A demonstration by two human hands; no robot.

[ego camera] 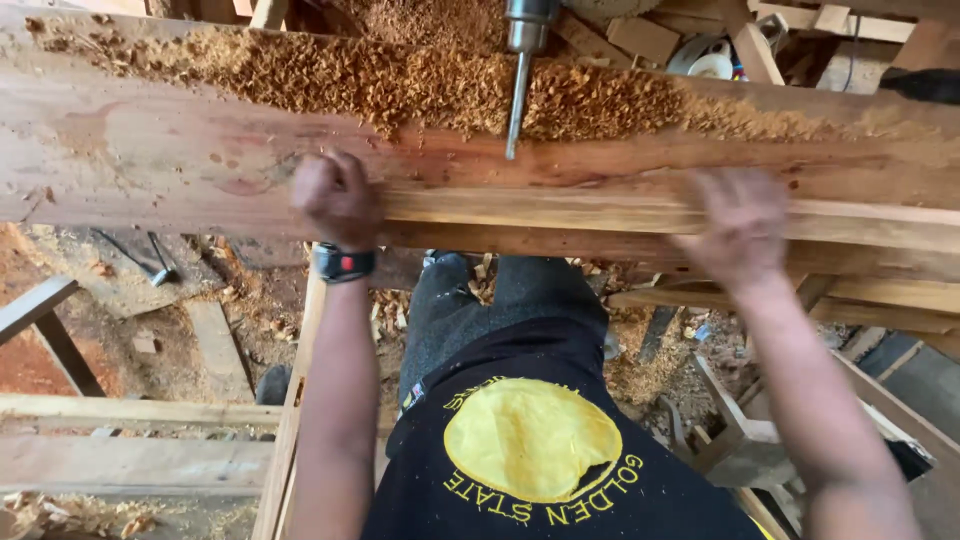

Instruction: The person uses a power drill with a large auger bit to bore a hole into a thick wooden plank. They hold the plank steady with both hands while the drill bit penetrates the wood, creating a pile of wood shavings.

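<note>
1. Wood workshop w/ sawdust-strewn floor (200, 330), offcuts and planks lying about below.
2. Big reddish timber beam (600, 190) runs 9-to-3 o'clock across the upper frame; it fills the view in front of the person.
3. Wood shavings (400, 85) heaped along the beam's far top face, 10 to 2 o'clock.
4. Drill bit (516, 105) hangs from a chuck at 12 o'clock, tip just at the beam surface amid the shavings.
5. Left hand (337, 197) at approx 10 o'clock of centre, fingers curled in, grip closed loosely, resting on the beam's near face; holds nothing visible. Black wristwatch (344, 263) on that wrist.
6. Right hand (740, 225) at 2 o'clock, motion-blurred, fingers spread, over the beam's near edge; can't tell if touching.
7. Hands well apart, drill bit between them, farther up.
</note>
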